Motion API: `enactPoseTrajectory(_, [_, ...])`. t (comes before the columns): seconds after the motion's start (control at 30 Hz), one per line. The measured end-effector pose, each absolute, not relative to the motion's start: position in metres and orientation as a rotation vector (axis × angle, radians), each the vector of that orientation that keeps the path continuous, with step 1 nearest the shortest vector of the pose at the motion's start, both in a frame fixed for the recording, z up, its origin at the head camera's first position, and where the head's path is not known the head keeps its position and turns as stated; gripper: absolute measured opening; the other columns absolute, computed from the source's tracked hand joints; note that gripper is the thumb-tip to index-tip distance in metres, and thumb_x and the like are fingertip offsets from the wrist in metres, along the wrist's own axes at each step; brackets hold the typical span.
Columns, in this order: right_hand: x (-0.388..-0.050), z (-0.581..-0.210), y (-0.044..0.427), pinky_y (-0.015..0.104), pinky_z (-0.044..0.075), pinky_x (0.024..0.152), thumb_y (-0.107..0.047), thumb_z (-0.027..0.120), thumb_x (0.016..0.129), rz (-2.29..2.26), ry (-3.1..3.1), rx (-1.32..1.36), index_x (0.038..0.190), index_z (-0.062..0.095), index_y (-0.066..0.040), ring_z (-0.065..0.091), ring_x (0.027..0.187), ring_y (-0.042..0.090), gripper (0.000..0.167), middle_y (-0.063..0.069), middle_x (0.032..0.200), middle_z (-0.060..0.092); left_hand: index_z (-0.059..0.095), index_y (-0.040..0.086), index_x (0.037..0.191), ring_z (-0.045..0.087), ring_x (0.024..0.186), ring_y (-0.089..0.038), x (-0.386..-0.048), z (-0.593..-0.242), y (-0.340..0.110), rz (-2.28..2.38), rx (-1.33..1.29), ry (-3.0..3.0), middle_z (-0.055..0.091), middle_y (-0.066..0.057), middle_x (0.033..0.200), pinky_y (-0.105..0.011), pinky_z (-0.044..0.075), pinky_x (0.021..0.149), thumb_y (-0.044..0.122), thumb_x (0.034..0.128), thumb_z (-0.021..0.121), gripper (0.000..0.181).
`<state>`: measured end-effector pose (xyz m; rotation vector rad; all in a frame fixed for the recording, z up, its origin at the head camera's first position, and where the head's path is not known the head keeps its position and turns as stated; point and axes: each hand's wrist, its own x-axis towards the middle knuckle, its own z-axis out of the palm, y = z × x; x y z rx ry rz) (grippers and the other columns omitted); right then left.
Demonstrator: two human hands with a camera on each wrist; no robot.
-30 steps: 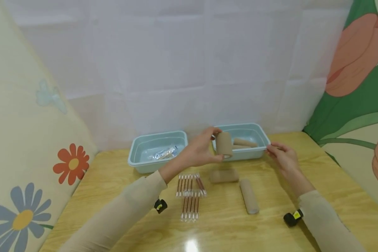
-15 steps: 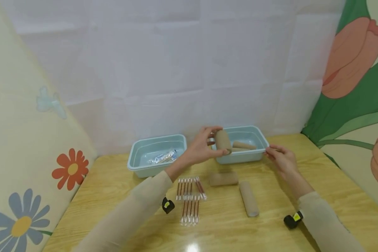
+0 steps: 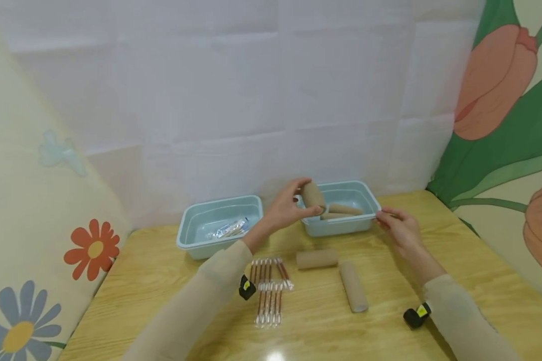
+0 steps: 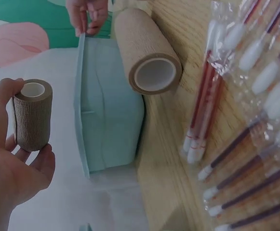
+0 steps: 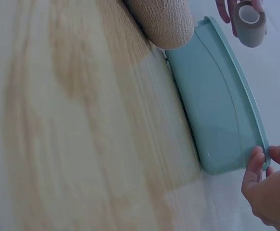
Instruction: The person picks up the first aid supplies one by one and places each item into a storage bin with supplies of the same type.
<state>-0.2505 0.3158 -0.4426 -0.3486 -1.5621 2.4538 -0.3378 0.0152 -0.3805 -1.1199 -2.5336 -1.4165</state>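
My left hand (image 3: 280,210) grips a tan cohesive bandage roll (image 3: 313,196) between thumb and fingers, tilted above the left end of the right blue bin (image 3: 339,229). A white core shows at the roll's end in the left wrist view. At that bin's front right corner my right hand (image 3: 402,231) pinches the rim, thumb and fingers on either side of it in the right wrist view. Inside the bin lie bandage rolls (image 3: 347,209), partly hidden by the front wall. Two more lie on the table in front, one crosswise (image 3: 317,259) and one lengthwise (image 3: 354,287).
Left of my left hand stands another blue bin (image 3: 207,249) holding clear-wrapped packets (image 3: 230,228). Wrapped swabs with dark red sticks (image 3: 269,303) lie in two rows on the wooden table (image 3: 316,331). A white cloth (image 3: 198,100) hangs behind the bins.
The held bandage roll has gone from nearly upright to tilted, with my left hand still around it. My right hand stays on the bin's rim. The head view has shifted slightly.
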Motion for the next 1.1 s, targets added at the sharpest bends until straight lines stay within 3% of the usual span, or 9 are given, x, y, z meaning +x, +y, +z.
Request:
enactPoseTrajectory(0.2, [-0.251, -0.441, 0.313, 0.021, 0.055, 0.082, 0.003, 0.065, 0.096, 2.446, -1.558, -0.361, 0.119, 0.056, 0.008, 0.07, 0.081, 0.01, 0.025, 0.004, 0.089, 0.066, 0.039, 0.006, 0.154, 0.054, 0.118, -0.024, -0.348, -0.388, 0.014, -1.321, -1.135, -2.594, 0.049, -0.01, 0.143, -0.036, 0.052, 0.085, 0.034, 0.0876, 0.082, 0.084])
enactPoseTrajectory(0.47, [-0.25, -0.441, 0.313, 0.021, 0.055, 0.082, 0.004, 0.065, 0.096, 2.433, -1.56, -0.359, 0.118, 0.057, 0.008, 0.07, 0.08, 0.01, 0.023, 0.004, 0.088, 0.066, 0.041, 0.001, 0.152, 0.055, 0.109, -0.023, -0.352, -0.392, 0.017, -1.167, -1.188, -2.617, 0.051, -0.014, 0.137, -0.034, 0.052, 0.077, 0.033, 0.0882, 0.082, 0.082])
enactPoseTrajectory(0.77, [-0.247, -0.438, 0.312, 0.022, 0.055, 0.083, 0.005, 0.064, 0.096, 2.448, -1.53, -0.355, 0.118, 0.056, 0.008, 0.07, 0.08, 0.01, 0.023, 0.004, 0.088, 0.067, 0.038, 0.0, 0.154, 0.051, 0.116, -0.027, -0.354, -0.395, 0.019, -1.064, -1.181, -2.684, 0.049, -0.018, 0.139, -0.041, 0.049, 0.091, 0.037, 0.0901, 0.079, 0.085])
enactPoseTrajectory(1.1, [-0.248, -0.439, 0.303, 0.022, 0.055, 0.084, 0.005, 0.065, 0.096, 2.432, -1.544, -0.337, 0.121, 0.054, 0.013, 0.069, 0.08, 0.009, 0.028, 0.004, 0.088, 0.066, 0.042, -0.007, 0.149, 0.049, 0.13, -0.038, -0.362, -0.399, 0.007, -1.092, -1.201, -2.663, 0.054, -0.022, 0.139, -0.046, 0.038, 0.108, 0.02, 0.0916, 0.073, 0.071])
